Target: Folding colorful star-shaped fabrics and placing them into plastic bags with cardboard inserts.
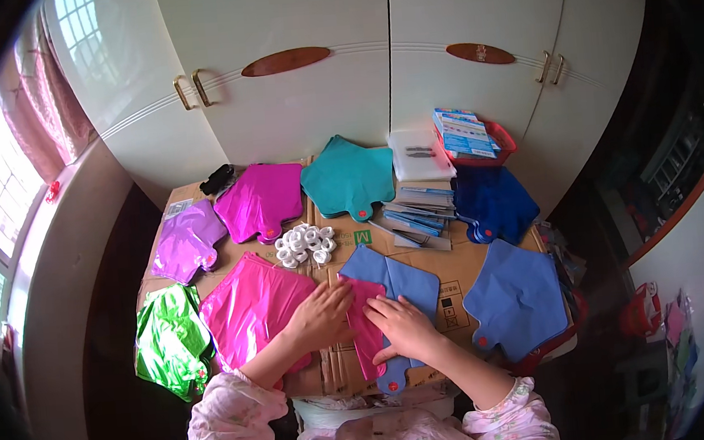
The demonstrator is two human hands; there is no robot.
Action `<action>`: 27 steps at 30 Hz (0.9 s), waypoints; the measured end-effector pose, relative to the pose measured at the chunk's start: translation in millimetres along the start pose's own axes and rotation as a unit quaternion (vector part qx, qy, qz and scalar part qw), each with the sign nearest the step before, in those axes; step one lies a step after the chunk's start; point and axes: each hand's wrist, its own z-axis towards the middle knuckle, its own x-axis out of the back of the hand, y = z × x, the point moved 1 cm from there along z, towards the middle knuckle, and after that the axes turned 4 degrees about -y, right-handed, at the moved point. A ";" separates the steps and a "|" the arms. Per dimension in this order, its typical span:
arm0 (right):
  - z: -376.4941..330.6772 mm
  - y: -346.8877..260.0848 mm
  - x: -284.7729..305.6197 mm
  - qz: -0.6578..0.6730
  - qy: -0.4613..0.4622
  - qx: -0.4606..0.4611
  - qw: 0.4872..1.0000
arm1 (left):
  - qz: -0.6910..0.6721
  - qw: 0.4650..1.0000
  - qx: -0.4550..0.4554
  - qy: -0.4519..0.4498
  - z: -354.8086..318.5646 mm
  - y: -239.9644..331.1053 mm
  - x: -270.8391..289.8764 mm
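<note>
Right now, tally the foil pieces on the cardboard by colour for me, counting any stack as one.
Green foil: 1
Lilac foil: 1
Magenta foil: 1
Teal foil: 1
Dark blue foil: 1
Light blue: 2 (middle blue piece, right blue piece)
Pink: 2 (broad pink piece, narrow pink piece)
Total: 9

And across the back stands a big cream wardrobe [318, 107], brass handles [198, 87] gleaming, brown oval plaques [286, 61] on its doors! Over to the left, daylight pours through a barred window [3, 177], a pink curtain [58, 111] beside it, a pale wall [80, 233] beneath. Down below, dark floor [119, 412]; the far right sits in deep shadow.
</note>
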 end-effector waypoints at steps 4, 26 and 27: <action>0.4 5.3 4.1 0.020 -0.003 0.024 1.000 | -0.068 0.997 -0.018 0.020 -9.5 6.8 2.0; 25.4 102.7 28.0 0.309 -0.022 -0.242 0.920 | -0.029 0.999 -0.004 0.021 -5.7 47.5 -1.0; 24.4 97.0 36.5 0.384 -0.042 -0.245 0.889 | -0.023 1.000 -0.006 0.020 -6.2 48.2 0.3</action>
